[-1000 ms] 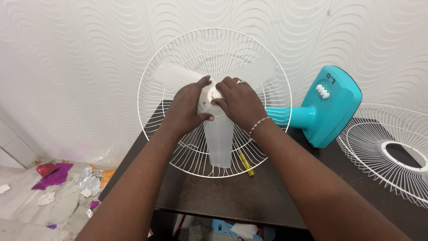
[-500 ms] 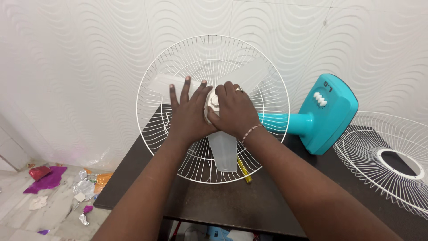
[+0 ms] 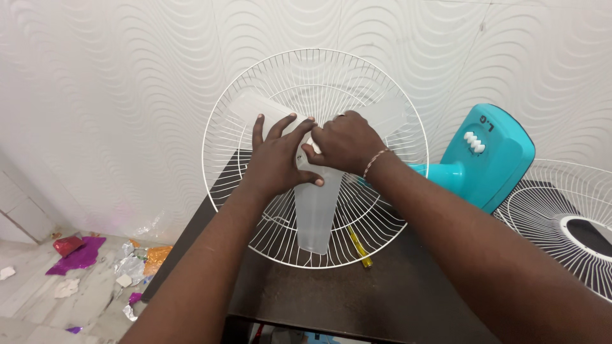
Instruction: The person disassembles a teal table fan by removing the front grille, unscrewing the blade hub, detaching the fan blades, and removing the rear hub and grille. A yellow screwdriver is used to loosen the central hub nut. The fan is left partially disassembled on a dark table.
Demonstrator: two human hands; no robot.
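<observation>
A translucent white three-blade fan blade (image 3: 314, 216) sits inside a round white wire guard (image 3: 389, 102) that stands on a dark table (image 3: 331, 299). My left hand (image 3: 277, 159) lies flat on the blade beside its hub, fingers spread. My right hand (image 3: 344, 143) is closed around the small knob at the hub's centre, which it hides. A thin bracelet is on the right wrist, and a ring on one finger. The turquoise fan body and base (image 3: 491, 156) lies on its side behind the guard at the right.
A second white wire guard (image 3: 567, 223) lies flat on the table at the right. A yellow-handled tool (image 3: 358, 248) lies under the upright guard. Foil and paper scraps (image 3: 131, 264) litter the floor at the left. A patterned white wall is close behind.
The blade has turned a little, its upper-left vane now higher. My right hand has shifted on the hub knob and my left hand stays flat on the blade. The view moved slightly left.
</observation>
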